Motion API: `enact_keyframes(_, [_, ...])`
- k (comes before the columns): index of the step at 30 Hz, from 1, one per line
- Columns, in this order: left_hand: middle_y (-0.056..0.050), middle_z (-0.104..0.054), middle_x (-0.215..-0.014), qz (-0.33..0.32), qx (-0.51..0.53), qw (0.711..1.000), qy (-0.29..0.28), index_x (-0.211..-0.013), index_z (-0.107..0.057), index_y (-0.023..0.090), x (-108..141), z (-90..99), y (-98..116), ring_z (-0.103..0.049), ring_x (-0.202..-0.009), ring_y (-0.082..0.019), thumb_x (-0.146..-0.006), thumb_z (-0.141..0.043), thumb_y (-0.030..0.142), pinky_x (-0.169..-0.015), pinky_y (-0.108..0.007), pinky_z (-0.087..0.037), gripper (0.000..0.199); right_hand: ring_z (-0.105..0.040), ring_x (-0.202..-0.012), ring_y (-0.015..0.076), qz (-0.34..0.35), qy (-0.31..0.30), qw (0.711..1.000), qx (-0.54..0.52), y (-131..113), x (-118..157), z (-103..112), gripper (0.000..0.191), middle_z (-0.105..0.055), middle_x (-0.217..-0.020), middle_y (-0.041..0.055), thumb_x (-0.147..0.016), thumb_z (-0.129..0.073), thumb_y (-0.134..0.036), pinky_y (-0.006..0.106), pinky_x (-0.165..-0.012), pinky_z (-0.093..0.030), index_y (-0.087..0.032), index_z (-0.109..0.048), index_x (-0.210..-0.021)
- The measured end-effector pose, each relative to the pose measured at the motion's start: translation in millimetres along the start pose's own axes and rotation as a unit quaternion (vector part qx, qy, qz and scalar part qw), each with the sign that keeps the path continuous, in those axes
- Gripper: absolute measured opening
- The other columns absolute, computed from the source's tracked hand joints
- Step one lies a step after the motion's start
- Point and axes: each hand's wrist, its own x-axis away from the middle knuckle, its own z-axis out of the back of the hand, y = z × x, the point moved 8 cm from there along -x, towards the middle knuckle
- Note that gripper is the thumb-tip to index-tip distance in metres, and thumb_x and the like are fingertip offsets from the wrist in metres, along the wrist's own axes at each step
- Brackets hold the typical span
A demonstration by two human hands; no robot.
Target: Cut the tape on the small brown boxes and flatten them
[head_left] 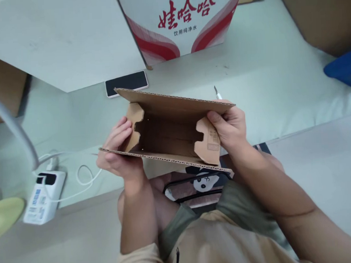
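Note:
Between my hands is a brown cardboard box (pixel 174 104), its top open toward me and its dark inside showing nothing within. Two long flaps stand out along the far and near edges; notched short flaps lie at the left and right ends. My left hand (pixel 120 150) grips the left end, fingers on the short flap and thumb by the near long flap. At the other end my right hand (pixel 230 124) holds the box, thumb pressed by the printed right short flap. Just beyond the right hand lies a small knife (pixel 217 93), its handle partly hidden.
A phone (pixel 126 83) lies behind the box, near a white carton (pixel 185 43) with red writing. To the left sit a white power bank (pixel 45 199) with a cable and a curved grey tube (pixel 11 121). A blue object (pixel 345 69) is at the right edge.

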Motion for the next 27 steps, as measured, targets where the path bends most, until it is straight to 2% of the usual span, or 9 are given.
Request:
enact_keyframes(3, [-0.004, -0.074, -0.080, -0.057, 0.083, 0.994, 0.035, -0.073, -0.072, 0.022, -3.7, -1.0, 9.4, -0.075, -0.098, -0.025, -0.096, -0.045, 0.063, -0.107, -0.053, -0.053, 0.054, -0.074, -0.091, 0.0170, 0.007, -0.005, 1.000, -0.016, -0.4, 2.4, -2.5, 0.024, -0.077, -0.098, -0.0023, -0.089, -0.072, -0.050, 0.033, -0.080, -0.063, -0.030, -0.074, -0.102])
enact_keyframes(6, [-0.003, -0.072, -0.081, -0.004, 0.088, 0.996, 0.018, -0.077, -0.071, 0.023, -6.3, -8.5, -4.0, -0.073, -0.096, -0.023, -0.092, -0.056, 0.063, -0.111, -0.050, -0.050, 0.045, -0.074, -0.104, 0.0182, 0.006, -0.030, 0.999, -0.035, -1.7, 6.7, -7.2, 0.018, -0.077, -0.108, -0.0027, -0.094, -0.067, -0.044, 0.038, -0.095, -0.062, -0.034, -0.073, -0.108])
enact_keyframes(10, [-0.004, -0.071, -0.097, 0.068, 0.092, 0.993, -0.007, -0.089, -0.067, 0.026, -4.5, -12.7, -19.2, -0.069, -0.112, -0.026, -0.088, -0.064, 0.063, -0.113, -0.048, -0.047, 0.038, -0.072, -0.114, 0.0217, -0.004, -0.072, 0.995, -0.070, -3.7, 13.1, -9.4, 0.017, -0.077, -0.116, -0.0025, -0.096, -0.062, -0.039, 0.046, -0.103, -0.058, -0.035, -0.076, -0.104])
enact_keyframes(12, [-0.005, -0.070, -0.105, 0.089, 0.082, 0.992, -0.016, -0.095, -0.065, 0.027, -3.3, -12.4, -22.1, -0.064, -0.123, -0.028, -0.086, -0.065, 0.066, -0.112, -0.047, -0.047, 0.039, -0.071, -0.117, 0.0253, 0.002, -0.091, 0.993, -0.069, -6.5, 14.5, -9.1, 0.023, -0.077, -0.120, -0.0006, -0.094, -0.061, -0.047, 0.049, -0.103, -0.057, -0.033, -0.078, -0.100])
enact_keyframes(16, [-0.005, -0.067, -0.122, 0.081, 0.078, 0.993, -0.031, -0.113, -0.065, 0.033, -6.0, -9.3, -20.1, -0.062, -0.127, -0.028, -0.082, -0.071, 0.064, -0.110, -0.044, -0.049, 0.044, -0.071, -0.112, 0.0289, 0.015, -0.089, 0.995, -0.036, -10.7, 13.2, -6.0, 0.045, -0.078, -0.116, 0.0032, -0.092, -0.050, -0.064, 0.053, -0.100, -0.055, -0.029, -0.078, -0.090])
enact_keyframes(19, [-0.003, -0.064, -0.135, 0.045, 0.058, 0.995, -0.070, -0.116, -0.071, 0.035, -10.2, -9.3, -14.5, -0.061, -0.130, -0.027, -0.083, -0.074, 0.057, -0.113, -0.044, -0.049, 0.040, -0.071, -0.107, 0.0286, -0.001, -0.075, 0.997, 0.013, -7.4, 12.5, -5.3, 0.031, -0.079, -0.111, 0.0027, -0.086, -0.059, -0.054, 0.051, -0.096, -0.056, -0.029, -0.077, -0.081])
enact_keyframes(22, [-0.002, -0.070, -0.130, 0.023, 0.047, 0.993, -0.104, -0.104, -0.080, 0.033, -11.2, -10.6, -11.3, -0.065, -0.125, -0.024, -0.090, -0.071, 0.043, -0.116, -0.045, -0.048, 0.020, -0.071, -0.106, 0.0271, 0.005, -0.072, 0.997, 0.012, -7.9, 12.8, -6.6, 0.019, -0.079, -0.110, 0.0010, -0.081, -0.059, -0.036, 0.050, -0.096, -0.055, -0.029, -0.077, -0.079])
enact_keyframes(24, [-0.001, -0.074, -0.123, 0.012, 0.050, 0.994, -0.100, -0.101, -0.082, 0.032, -10.4, -9.6, -9.7, -0.067, -0.120, -0.023, -0.091, -0.070, 0.038, -0.115, -0.046, -0.049, 0.016, -0.071, -0.105, 0.0265, 0.008, -0.066, 0.998, 0.013, -9.2, 12.7, -6.8, 0.021, -0.079, -0.108, 0.0009, -0.079, -0.055, -0.029, 0.051, -0.096, -0.055, -0.028, -0.076, -0.076])
enact_keyframes(27, [-0.001, -0.075, -0.121, 0.013, 0.046, 0.996, -0.078, -0.099, -0.082, 0.034, -7.7, -7.6, -10.4, -0.068, -0.119, -0.024, -0.091, -0.070, 0.041, -0.113, -0.047, -0.049, 0.016, -0.071, -0.104, 0.0275, 0.002, -0.056, 0.998, 0.036, -10.3, 12.5, -6.1, 0.022, -0.078, -0.105, 0.0021, -0.079, -0.053, -0.031, 0.053, -0.097, -0.054, -0.027, -0.074, -0.072])
